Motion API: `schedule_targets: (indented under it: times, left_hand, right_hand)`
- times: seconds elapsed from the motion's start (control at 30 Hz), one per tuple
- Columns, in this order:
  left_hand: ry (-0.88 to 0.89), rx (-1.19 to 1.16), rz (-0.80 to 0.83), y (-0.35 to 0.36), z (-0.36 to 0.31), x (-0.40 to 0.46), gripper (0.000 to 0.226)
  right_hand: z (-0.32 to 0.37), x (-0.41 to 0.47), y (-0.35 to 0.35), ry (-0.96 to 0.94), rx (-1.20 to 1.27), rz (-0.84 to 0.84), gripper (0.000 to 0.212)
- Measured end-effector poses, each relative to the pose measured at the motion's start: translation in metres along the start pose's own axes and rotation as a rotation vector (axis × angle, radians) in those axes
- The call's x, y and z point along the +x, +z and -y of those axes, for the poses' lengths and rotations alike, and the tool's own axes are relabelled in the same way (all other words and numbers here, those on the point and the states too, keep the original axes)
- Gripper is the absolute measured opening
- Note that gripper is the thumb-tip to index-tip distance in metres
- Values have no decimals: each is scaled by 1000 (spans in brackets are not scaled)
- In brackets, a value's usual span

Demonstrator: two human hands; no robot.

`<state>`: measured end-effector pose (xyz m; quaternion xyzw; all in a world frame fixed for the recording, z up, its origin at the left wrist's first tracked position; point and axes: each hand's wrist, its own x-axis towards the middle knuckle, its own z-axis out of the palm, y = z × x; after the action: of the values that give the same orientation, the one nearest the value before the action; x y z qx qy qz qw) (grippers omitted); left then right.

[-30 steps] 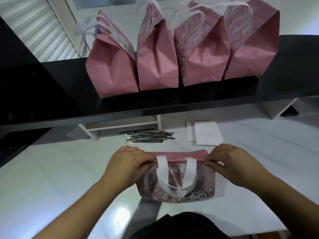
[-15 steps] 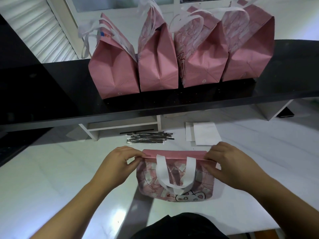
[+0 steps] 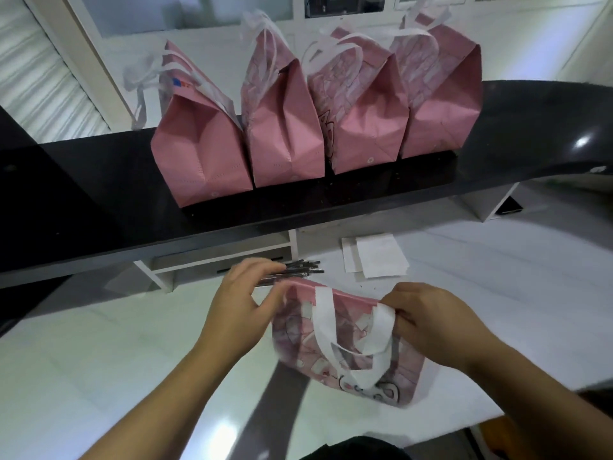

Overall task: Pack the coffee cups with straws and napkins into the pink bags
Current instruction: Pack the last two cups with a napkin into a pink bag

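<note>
— Gripping the right end of the pink bag [image 3: 348,353], is that the right hand [image 3: 434,323]?

— Yes, its fingers are curled over the top edge just beside the right leg of the white handle [image 3: 348,333], pinching the fabric there. The left hand [image 3: 238,303] is at the opposite corner, fingers bent and loosely spread, thumb and fingertips closing on the bag's upper left edge; motion blur softens that corner, so the exact hold is hard to read

— And the bag itself?

— It stands on the white table [image 3: 99,343] close to the person, tilted so its left corner sits higher than the right. The printed side faces the camera, with a cartoon outline near the bottom, and the handle loop hangs down over it. The mouth is a narrow pink strip between the two hands; what is inside cannot be seen

— What lies around it?

— A bundle of dark wrapped straws [image 3: 298,270] just behind the left hand, partly covered by it, and a small stack of white napkins [image 3: 378,255] farther right. Four more pink bags [image 3: 288,137] stand upright in a row, side by side, on the black shelf [image 3: 83,194] above the table, their white handles up
</note>
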<state>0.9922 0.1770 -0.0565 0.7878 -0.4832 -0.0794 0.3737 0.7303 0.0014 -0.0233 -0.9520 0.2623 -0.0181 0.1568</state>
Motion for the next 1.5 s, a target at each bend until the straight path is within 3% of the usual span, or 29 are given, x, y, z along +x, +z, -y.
schedule_targets:
  times: [0.1, 0.23, 0.33, 0.53, 0.83, 1.03, 1.5]
  left_hand:
    - [42, -124, 3, 4, -15, 15, 24]
    - [127, -249, 122, 23, -47, 30, 18]
    - [206, -264, 187, 46, -81, 38, 34]
    - [292, -239, 312, 89, -146, 56, 37]
    - [336, -225, 262, 162, -273, 100, 28]
    - [274, -294, 293, 212, -345, 141, 50]
    - [-31, -264, 260, 252, -370, 277, 73]
  right_hand:
    - [-3, -16, -19, 160, 43, -35, 21]
    - [-8, -41, -53, 360, 73, -152, 22]
    - [-18, -57, -83, 461, 45, -245, 25]
    - [-63, -71, -148, 584, 65, -349, 37]
    - [-177, -72, -262, 561, 19, -537, 36]
    - [-257, -23, -322, 472, -84, -655, 39]
    - [-332, 162, -336, 463, 96, -717, 24]
